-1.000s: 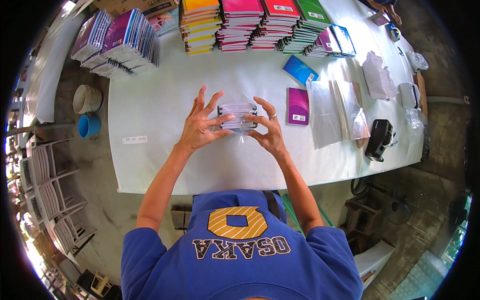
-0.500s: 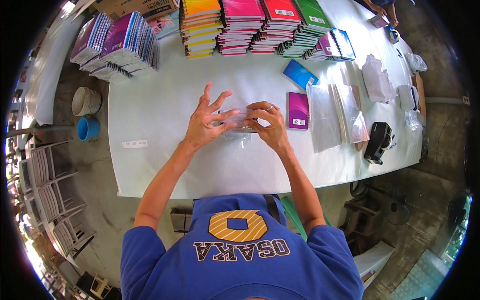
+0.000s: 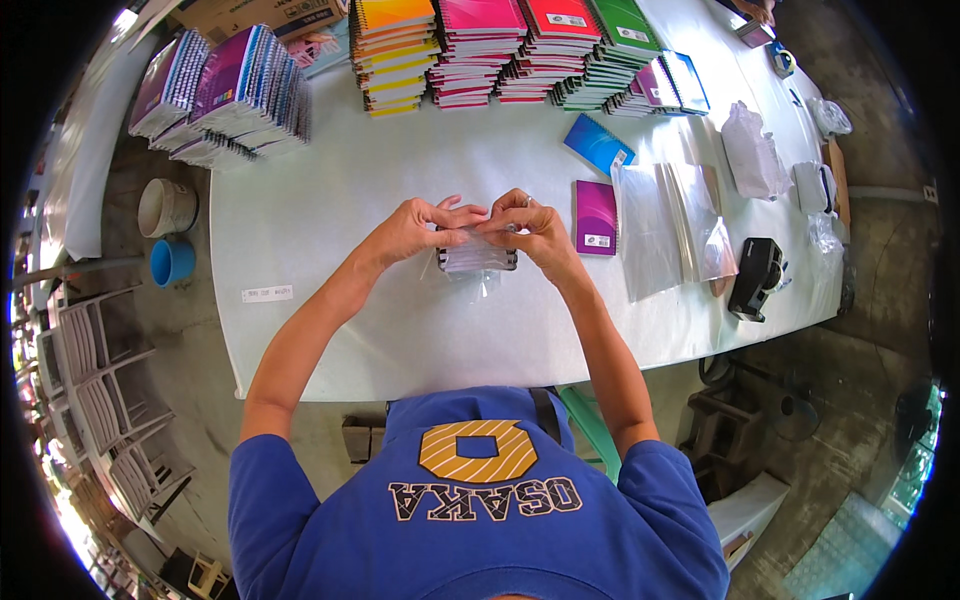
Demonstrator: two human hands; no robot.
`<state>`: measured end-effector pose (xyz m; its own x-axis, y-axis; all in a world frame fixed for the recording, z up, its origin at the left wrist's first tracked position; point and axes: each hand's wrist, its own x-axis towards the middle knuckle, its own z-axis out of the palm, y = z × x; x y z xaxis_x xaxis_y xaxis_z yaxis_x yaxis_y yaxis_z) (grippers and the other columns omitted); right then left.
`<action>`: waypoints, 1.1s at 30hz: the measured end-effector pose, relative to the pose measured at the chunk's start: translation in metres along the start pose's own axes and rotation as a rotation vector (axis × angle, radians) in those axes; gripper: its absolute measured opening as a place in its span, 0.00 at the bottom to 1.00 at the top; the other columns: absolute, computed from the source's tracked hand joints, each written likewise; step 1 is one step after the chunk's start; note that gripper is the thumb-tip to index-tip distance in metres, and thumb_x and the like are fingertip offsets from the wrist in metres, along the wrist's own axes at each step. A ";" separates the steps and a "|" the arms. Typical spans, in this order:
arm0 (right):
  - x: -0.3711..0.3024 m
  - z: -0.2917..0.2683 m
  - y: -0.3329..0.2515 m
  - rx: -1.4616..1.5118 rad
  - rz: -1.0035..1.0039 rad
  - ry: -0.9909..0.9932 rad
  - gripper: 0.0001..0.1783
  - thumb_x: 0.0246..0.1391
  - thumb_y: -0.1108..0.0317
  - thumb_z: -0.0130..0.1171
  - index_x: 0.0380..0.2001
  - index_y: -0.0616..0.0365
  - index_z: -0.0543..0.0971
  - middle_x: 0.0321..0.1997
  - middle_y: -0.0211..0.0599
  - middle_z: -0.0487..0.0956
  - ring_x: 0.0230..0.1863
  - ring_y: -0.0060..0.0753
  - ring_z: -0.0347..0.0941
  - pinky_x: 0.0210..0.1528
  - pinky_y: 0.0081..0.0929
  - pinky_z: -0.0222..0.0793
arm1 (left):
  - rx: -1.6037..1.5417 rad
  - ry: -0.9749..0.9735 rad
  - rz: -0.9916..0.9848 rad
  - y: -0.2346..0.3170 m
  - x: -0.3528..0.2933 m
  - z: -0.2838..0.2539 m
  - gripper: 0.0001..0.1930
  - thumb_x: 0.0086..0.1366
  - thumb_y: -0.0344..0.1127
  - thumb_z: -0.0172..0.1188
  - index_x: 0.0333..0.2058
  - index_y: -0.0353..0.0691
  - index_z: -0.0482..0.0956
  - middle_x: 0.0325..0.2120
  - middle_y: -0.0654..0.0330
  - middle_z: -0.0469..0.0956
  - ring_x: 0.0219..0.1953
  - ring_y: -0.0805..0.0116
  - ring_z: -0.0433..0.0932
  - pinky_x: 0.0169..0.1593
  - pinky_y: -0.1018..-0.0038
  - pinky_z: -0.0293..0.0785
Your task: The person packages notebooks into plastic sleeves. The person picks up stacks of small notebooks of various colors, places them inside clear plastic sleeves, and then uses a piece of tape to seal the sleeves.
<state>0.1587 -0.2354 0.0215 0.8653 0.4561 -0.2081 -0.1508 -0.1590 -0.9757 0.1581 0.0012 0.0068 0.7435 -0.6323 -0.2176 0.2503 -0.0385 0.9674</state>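
A small bundle of notebooks point(image 3: 478, 262), seen edge-on with dark spiral ends at its sides, stands in front of me inside clear plastic wrap point(image 3: 485, 284). My left hand point(image 3: 415, 232) holds the plastic at the bundle's upper left, its fingers bent over the film. From the other side, my right hand point(image 3: 535, 228) pinches the film near the bundle's top, a ring on one finger. Both sets of fingertips nearly meet. Just right of my right hand lies a purple spiral notebook point(image 3: 596, 217), with a blue notebook point(image 3: 598, 145) above it.
Tall stacks of yellow point(image 3: 395, 55), pink point(image 3: 480, 55), red point(image 3: 552, 50) and green notebooks point(image 3: 620, 45) line the far side. More spiral notebooks point(image 3: 235, 85) sit far left. Clear plastic sheets point(image 3: 650, 235) and a black tape dispenser point(image 3: 757, 280) lie right. A paper strip point(image 3: 267, 294) lies left.
My left hand's spread fingers have folded down onto the plastic. My right hand has shifted slightly up, and more of the bundle's edge shows below the hands.
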 end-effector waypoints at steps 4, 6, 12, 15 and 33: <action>-0.006 0.003 0.004 -0.068 -0.158 0.044 0.14 0.39 0.81 0.63 0.29 0.50 0.86 0.34 0.27 0.72 0.40 0.26 0.69 0.45 0.25 0.64 | 0.853 0.028 0.048 0.032 -0.014 0.017 0.27 0.54 0.46 0.67 0.54 0.46 0.77 0.63 0.69 0.65 0.70 0.52 0.47 0.68 0.45 0.43; -0.008 0.006 0.005 -0.101 -0.194 0.067 0.15 0.38 0.82 0.62 0.29 0.50 0.86 0.36 0.28 0.73 0.41 0.28 0.70 0.46 0.27 0.66 | 1.157 0.024 0.128 0.043 -0.026 0.029 0.33 0.52 0.47 0.68 0.57 0.47 0.73 0.65 0.69 0.61 0.71 0.50 0.44 0.67 0.43 0.44; -0.045 0.002 -0.030 -1.106 -0.441 -0.037 0.28 0.43 0.83 0.58 0.46 0.39 0.82 0.63 0.30 0.68 0.64 0.38 0.60 0.68 0.59 0.40 | 1.578 0.150 0.230 0.032 -0.035 0.049 0.38 0.50 0.48 0.68 0.60 0.49 0.67 0.65 0.73 0.60 0.71 0.56 0.46 0.67 0.43 0.47; -0.094 -0.086 -0.001 -0.624 -0.323 0.168 0.27 0.43 0.81 0.64 0.48 0.41 0.81 0.62 0.34 0.70 0.63 0.40 0.64 0.66 0.45 0.56 | 1.701 0.165 0.213 0.030 -0.031 0.060 0.39 0.50 0.46 0.68 0.62 0.48 0.65 0.65 0.71 0.60 0.70 0.56 0.48 0.68 0.46 0.44; -0.358 -0.475 0.132 0.369 0.466 0.995 0.20 0.53 0.63 0.66 0.46 0.62 0.79 0.51 0.38 0.77 0.61 0.35 0.64 0.56 0.53 0.65 | 1.877 0.098 0.117 0.039 -0.019 0.081 0.40 0.51 0.34 0.67 0.64 0.41 0.61 0.67 0.67 0.56 0.70 0.51 0.46 0.70 0.47 0.41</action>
<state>0.0568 -0.8355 0.0002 0.6584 -0.4957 -0.5663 -0.5423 0.2093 -0.8137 0.1032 -0.0512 0.0587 0.7491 -0.6564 -0.0890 -0.6607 -0.7307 -0.1719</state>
